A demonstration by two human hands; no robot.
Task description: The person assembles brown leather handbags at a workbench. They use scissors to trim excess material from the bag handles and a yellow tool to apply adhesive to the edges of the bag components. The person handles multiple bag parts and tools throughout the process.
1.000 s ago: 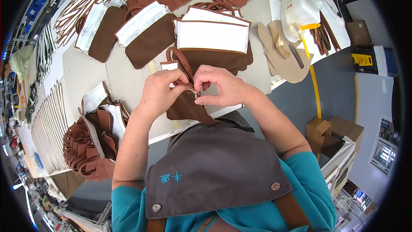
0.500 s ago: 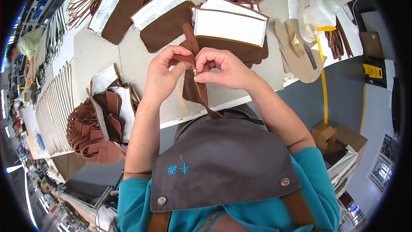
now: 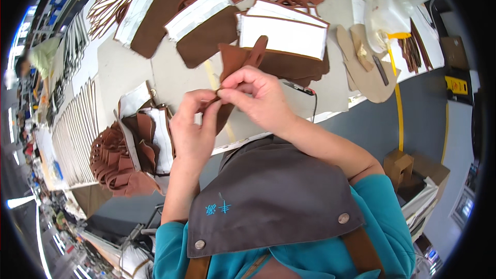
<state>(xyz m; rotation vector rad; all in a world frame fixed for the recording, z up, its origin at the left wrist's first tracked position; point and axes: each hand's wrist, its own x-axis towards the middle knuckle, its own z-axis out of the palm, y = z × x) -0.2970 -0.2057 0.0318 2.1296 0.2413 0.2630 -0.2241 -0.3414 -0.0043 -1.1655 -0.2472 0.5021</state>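
A brown leather piece (image 3: 232,60) with a looped strap (image 3: 259,50) is held above the front part of the table. My left hand (image 3: 195,119) pinches its edge between thumb and fingers. Right beside that pinch, my right hand (image 3: 261,97) grips the same piece, its fingertips touching those of the left. The strap end points away from me, and a narrow part hangs below my fingers. What exactly lies between the fingertips is hidden. Just past my right hand lies a slim, dark pen-like tool (image 3: 300,88) with a thin black cord.
White-and-brown panels (image 3: 284,33) with handles lie stacked beyond my hands. At the left edge sits a pile of brown leather pieces (image 3: 116,163). A translucent bottle (image 3: 380,18), a yellow-handled brush (image 3: 392,57) and tan card templates (image 3: 374,82) are at the right.
The leather piece has turned so that its wider part and strap now stick out beyond my fingers. Both hands have shifted their pinch. The corded tool has come into view.
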